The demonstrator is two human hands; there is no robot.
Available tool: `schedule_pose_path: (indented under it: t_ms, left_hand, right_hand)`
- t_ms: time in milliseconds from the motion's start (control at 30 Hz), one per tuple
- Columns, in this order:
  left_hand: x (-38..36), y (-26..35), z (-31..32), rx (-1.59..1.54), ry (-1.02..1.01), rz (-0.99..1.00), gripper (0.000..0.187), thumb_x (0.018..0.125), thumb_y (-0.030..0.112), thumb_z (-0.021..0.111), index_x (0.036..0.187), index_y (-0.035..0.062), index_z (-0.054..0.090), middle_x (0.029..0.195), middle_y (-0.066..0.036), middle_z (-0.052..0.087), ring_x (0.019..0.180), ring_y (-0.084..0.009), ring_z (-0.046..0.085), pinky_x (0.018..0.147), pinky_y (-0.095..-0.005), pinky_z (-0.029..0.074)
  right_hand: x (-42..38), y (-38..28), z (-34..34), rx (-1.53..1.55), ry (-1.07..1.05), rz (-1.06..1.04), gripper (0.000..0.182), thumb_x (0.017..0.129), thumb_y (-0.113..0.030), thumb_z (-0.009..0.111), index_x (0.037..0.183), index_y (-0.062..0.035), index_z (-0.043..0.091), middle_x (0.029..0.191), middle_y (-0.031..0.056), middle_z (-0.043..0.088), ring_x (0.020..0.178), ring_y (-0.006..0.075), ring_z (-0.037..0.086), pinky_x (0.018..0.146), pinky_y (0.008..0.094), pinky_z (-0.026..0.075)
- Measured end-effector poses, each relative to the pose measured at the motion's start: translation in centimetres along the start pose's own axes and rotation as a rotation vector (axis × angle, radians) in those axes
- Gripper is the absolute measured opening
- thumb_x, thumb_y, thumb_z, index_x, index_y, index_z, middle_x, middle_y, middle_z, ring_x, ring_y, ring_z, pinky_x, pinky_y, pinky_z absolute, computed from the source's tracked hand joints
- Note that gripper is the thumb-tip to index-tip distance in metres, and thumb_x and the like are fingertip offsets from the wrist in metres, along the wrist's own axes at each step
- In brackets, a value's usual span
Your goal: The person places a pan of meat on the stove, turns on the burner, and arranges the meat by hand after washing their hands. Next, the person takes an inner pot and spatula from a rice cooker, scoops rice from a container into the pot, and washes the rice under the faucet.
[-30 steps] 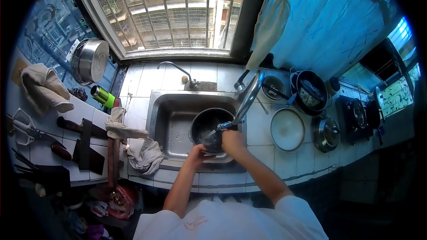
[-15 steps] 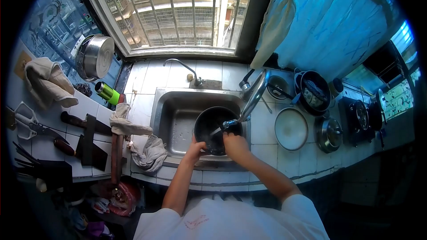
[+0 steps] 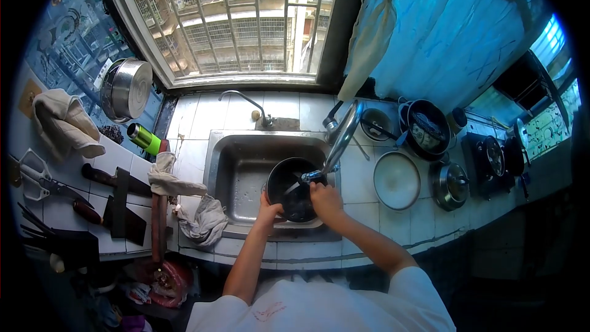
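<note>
A round pot [image 3: 292,175] with a dark inside is in the right part of the steel sink [image 3: 236,138], tipped a little toward me. My left hand [image 3: 268,210] grips its near left rim, thumb on the inner side. On the right rim, my right hand [image 3: 326,201] is closed, its fingertips partly hidden over the pot. Just above that hand ends the spout of a curved chrome faucet [image 3: 344,135]. A stream of water runs from it into the pot.
A second thin tap [image 3: 249,98] stands behind the sink. Rags [image 3: 203,220], cleavers [image 3: 126,218] and scissors [image 3: 38,175] lie leftward. To the right are a white round plate or lid [image 3: 396,180], a lidded steel pot [image 3: 448,185], a wok [image 3: 426,129] and a stove [image 3: 485,163].
The view has shifted slightly, so the scene sits a little lower and more to the left. Both hands stay on the pot while water still runs.
</note>
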State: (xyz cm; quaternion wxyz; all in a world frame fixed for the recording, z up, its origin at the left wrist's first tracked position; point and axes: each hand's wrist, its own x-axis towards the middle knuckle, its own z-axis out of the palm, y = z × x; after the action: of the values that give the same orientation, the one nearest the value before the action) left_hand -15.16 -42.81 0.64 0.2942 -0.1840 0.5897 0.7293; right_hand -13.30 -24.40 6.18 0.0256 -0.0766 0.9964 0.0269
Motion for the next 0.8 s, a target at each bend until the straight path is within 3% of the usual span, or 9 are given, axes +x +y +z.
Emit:
schedule_pose_path:
  t_ms: [67,133,333,400,433,533,633,733,800]
  left_hand:
    - [-0.3,0.7,0.1,-0.033,-0.044,-0.049,0.079,0.058,0.003,0.052,0.129,0.0168,0.020,0.116,-0.015,0.037,0.093,-0.0297,0.051,0.068,-0.0459,0.051]
    - [0.1,-0.1,-0.2,-0.057,-0.024,-0.068,0.079,0.058,0.003,0.052,0.128,0.0165,0.020,0.114,-0.016,0.037,0.094,-0.0305,0.050,0.068,-0.0466,0.051]
    - [0.4,0.0,0.4,-0.203,0.003,-0.115,0.076,0.058,0.002,0.051,0.126,0.0133,0.021,0.111,-0.018,0.037,0.095,-0.0317,0.049,0.071,-0.0518,0.051]
    - [1.0,-0.6,0.5,-0.252,-0.018,-0.139,0.072,0.058,0.001,0.051,0.123,0.0132,0.023,0.111,-0.018,0.038,0.099,-0.0324,0.047,0.073,-0.0549,0.050]
    - [1.0,-0.5,0.6,-0.264,-0.023,-0.131,0.071,0.057,0.000,0.051,0.122,0.0137,0.023,0.112,-0.018,0.037,0.099,-0.0326,0.047,0.073,-0.0557,0.050]
    - [1.1,-1.3,0.1,-0.324,-0.054,-0.122,0.069,0.058,-0.001,0.050,0.120,0.0142,0.026,0.113,-0.018,0.037,0.102,-0.0348,0.046,0.075,-0.0567,0.049]
    - [1.0,-1.5,-0.6,-0.361,-0.070,-0.133,0.067,0.057,-0.003,0.049,0.119,0.0100,0.028,0.113,-0.020,0.037,0.104,-0.0370,0.045,0.077,-0.0603,0.048]
    - [0.8,-2.0,-1.1,-0.373,-0.057,-0.096,0.064,0.058,-0.004,0.047,0.119,0.0086,0.029,0.107,-0.020,0.043,0.095,-0.0362,0.052,0.073,-0.0598,0.049]
    - [0.2,-1.8,-1.1,-0.351,-0.031,-0.065,0.063,0.058,-0.005,0.048,0.117,0.0079,0.031,0.099,-0.018,0.049,0.085,-0.0344,0.056,0.070,-0.0587,0.050]
  right_hand:
    - [-0.3,0.5,0.3,0.009,-0.047,-0.009,0.027,0.079,-0.008,0.050,0.105,-0.0051,0.054,0.082,0.0068,0.057,0.073,0.0227,0.058,0.061,0.0331,0.046]
    - [-1.2,1.1,0.4,0.035,-0.083,-0.115,0.021,0.079,-0.008,0.050,0.099,-0.0050,0.056,0.081,0.0070,0.057,0.074,0.0228,0.057,0.062,0.0338,0.046]
    - [0.8,5.1,-0.2,0.012,0.192,-0.222,0.011,0.078,-0.016,0.053,0.080,-0.0078,0.059,0.079,0.0066,0.058,0.077,0.0256,0.056,0.066,0.0396,0.044]
    - [2.0,5.8,-0.9,0.166,-0.079,-0.193,0.013,0.075,-0.019,0.057,0.077,-0.0066,0.060,0.080,0.0082,0.059,0.080,0.0259,0.055,0.068,0.0383,0.044]
    - [2.9,6.3,-1.1,0.163,-0.071,-0.196,0.013,0.075,-0.019,0.057,0.077,-0.0066,0.060,0.080,0.0082,0.059,0.080,0.0259,0.055,0.068,0.0383,0.044]
    - [5.8,9.2,-1.6,0.126,0.043,0.241,0.016,0.071,-0.016,0.060,0.080,-0.0033,0.061,0.082,0.0101,0.059,0.086,0.0270,0.053,0.071,0.0378,0.045]
    - [10.3,15.0,0.3,0.066,0.321,0.323,0.022,0.070,-0.011,0.059,0.091,-0.0035,0.055,0.093,0.0095,0.053,0.095,0.0285,0.047,0.076,0.0390,0.043]
    - [13.9,17.2,-1.2,0.315,0.264,0.306,0.045,0.070,-0.006,0.059,0.114,-0.0034,0.048,0.123,0.0106,0.042,0.110,0.0308,0.040,0.087,0.0408,0.038]
    - [17.7,19.4,1.6,0.100,0.188,0.136,0.060,0.074,-0.006,0.056,0.130,-0.0177,0.037,0.139,0.0061,0.028,0.123,0.0313,0.031,0.099,0.0424,0.029]
